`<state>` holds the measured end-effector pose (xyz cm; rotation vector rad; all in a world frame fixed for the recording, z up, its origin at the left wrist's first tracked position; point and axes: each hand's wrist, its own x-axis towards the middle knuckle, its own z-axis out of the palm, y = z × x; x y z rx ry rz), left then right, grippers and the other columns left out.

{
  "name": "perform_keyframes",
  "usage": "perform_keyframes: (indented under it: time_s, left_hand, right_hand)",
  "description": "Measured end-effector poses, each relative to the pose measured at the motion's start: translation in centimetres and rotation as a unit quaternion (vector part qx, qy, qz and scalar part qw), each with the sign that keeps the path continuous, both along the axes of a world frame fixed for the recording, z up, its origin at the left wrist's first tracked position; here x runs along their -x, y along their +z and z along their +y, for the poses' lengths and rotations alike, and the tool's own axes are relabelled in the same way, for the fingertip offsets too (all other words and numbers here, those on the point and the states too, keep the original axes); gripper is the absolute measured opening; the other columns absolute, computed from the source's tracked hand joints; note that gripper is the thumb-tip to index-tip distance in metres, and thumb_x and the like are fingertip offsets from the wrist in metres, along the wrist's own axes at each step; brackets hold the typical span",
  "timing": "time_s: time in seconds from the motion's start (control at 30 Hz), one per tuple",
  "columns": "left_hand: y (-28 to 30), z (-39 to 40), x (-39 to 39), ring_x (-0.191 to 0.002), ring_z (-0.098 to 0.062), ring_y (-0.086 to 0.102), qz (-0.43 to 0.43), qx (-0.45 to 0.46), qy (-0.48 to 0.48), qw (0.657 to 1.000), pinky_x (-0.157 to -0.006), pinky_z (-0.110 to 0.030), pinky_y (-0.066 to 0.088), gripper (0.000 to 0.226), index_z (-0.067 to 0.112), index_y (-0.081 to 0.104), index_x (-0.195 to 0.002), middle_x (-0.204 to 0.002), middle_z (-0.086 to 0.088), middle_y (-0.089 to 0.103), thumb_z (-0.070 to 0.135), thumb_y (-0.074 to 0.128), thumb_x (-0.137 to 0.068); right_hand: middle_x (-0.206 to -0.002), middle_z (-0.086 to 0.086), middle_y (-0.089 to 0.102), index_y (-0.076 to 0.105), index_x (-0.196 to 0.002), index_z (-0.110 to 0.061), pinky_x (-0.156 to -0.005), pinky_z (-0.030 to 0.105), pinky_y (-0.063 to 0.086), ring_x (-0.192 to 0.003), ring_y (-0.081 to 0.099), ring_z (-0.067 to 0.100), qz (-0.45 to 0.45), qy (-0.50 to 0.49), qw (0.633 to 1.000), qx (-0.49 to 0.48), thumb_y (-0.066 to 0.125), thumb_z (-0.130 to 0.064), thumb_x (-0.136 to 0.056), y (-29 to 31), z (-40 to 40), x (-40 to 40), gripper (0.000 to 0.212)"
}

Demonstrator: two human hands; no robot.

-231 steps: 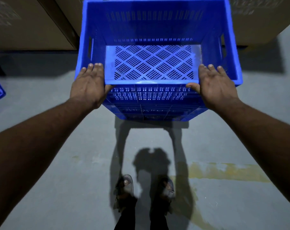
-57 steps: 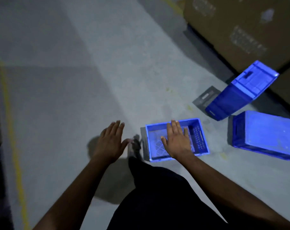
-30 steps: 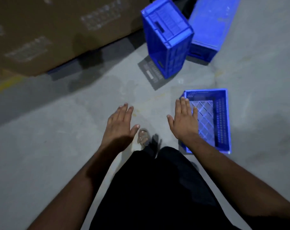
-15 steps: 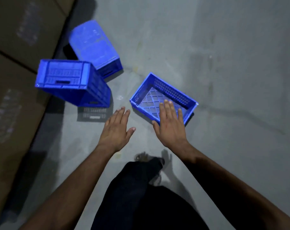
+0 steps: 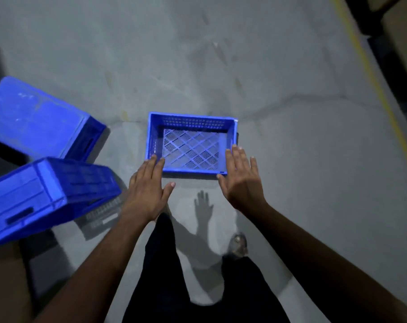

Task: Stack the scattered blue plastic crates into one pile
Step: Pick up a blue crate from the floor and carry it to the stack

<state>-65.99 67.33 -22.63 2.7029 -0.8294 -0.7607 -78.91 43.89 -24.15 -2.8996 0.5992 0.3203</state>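
Note:
An upright blue crate (image 5: pixel 193 121) with a perforated floor stands on the concrete straight ahead of me. My left hand (image 5: pixel 148 192) hovers with straight fingers over its near left corner. My right hand (image 5: pixel 241 180) hovers flat over its near right corner. Neither hand holds anything. At the left lie two more blue crates: one tipped on its side (image 5: pixel 46 194) close to me, and one turned bottom up (image 5: pixel 37 120) farther away.
Grey concrete floor (image 5: pixel 302 148) stretches ahead and to the right. A yellow floor line (image 5: pixel 374 82) runs along the right, with dark racking beyond it at the top right. My legs and one sandalled foot (image 5: pixel 238 243) are below the hands.
The view has swung round, so the upright crate now sits square in front of me. Both hands, still flat and holding nothing, have spread towards its two near corners.

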Motion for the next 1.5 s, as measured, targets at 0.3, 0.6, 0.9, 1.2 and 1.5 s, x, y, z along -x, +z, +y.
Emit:
perform_keyframes:
  time_s: [0.3, 0.6, 0.9, 1.2, 1.5]
  left_hand:
    - [-17.7, 1.0, -13.5, -0.142, -0.038, 0.033, 0.006, -0.053, -0.108, 0.993, -0.109, -0.055, 0.032, 0.083, 0.011, 0.031, -0.154, -0.158, -0.018, 0.032, 0.063, 0.027, -0.09]
    - [-35.3, -1.6, -15.7, -0.137, -0.041, 0.036, 0.037, -0.082, -0.052, 0.995, -0.109, -0.057, 0.035, 0.083, 0.008, 0.031, -0.151, -0.153, -0.021, 0.038, 0.062, 0.033, -0.088]
    - [-45.7, -5.4, -17.2, -0.148, -0.043, 0.017, 0.008, -0.049, 0.169, 0.984, -0.121, -0.048, 0.012, 0.098, -0.001, 0.015, -0.154, -0.159, -0.03, 0.018, 0.065, 0.038, -0.086]
    - [-47.5, -3.7, -22.3, -0.119, -0.036, 0.057, 0.12, 0.055, 0.437, 0.89, -0.104, -0.043, 0.042, 0.079, 0.011, 0.051, -0.138, -0.131, -0.016, 0.06, 0.072, 0.042, -0.089]
    - [-49.2, -0.3, -27.4, -0.09, -0.03, 0.061, 0.386, 0.157, 0.463, 0.782, -0.11, -0.052, 0.037, 0.093, 0.013, 0.073, -0.11, -0.106, -0.015, 0.068, 0.091, 0.04, -0.072]
  right_hand:
    - [-0.161, 0.018, 0.026, 0.03, -0.152, -0.004, -0.115, 0.053, 0.027, -0.148, 0.025, 0.033, 0.018, -0.148, 0.988, -0.044, 0.046, -0.04, -0.097, -16.3, -2.6, -6.3, 0.068]
    - [-0.164, 0.018, 0.013, 0.019, -0.156, -0.005, -0.119, 0.052, 0.02, -0.151, 0.015, 0.034, 0.09, -0.174, 0.977, -0.084, 0.047, -0.039, -0.099, -32.6, -10.2, -5.2, 0.073]
    - [-0.124, 0.019, 0.06, 0.049, -0.133, 0.001, -0.072, 0.01, 0.032, -0.104, 0.058, 0.025, 0.007, -0.304, 0.93, -0.207, 0.047, -0.034, -0.104, -42.0, -16.2, -7.2, 0.046]
    - [-0.092, 0.005, 0.067, 0.066, -0.095, -0.017, -0.081, 0.034, 0.046, -0.082, 0.061, 0.02, -0.082, -0.571, 0.634, -0.515, 0.022, -0.072, -0.095, -46.8, -20.2, -8.1, 0.07]
    - [-0.078, 0.009, 0.063, 0.059, -0.088, -0.008, -0.058, 0.025, 0.045, -0.058, 0.055, 0.018, -0.082, -0.505, 0.61, -0.605, 0.009, -0.07, -0.096, -48.2, -20.4, -9.1, 0.08]
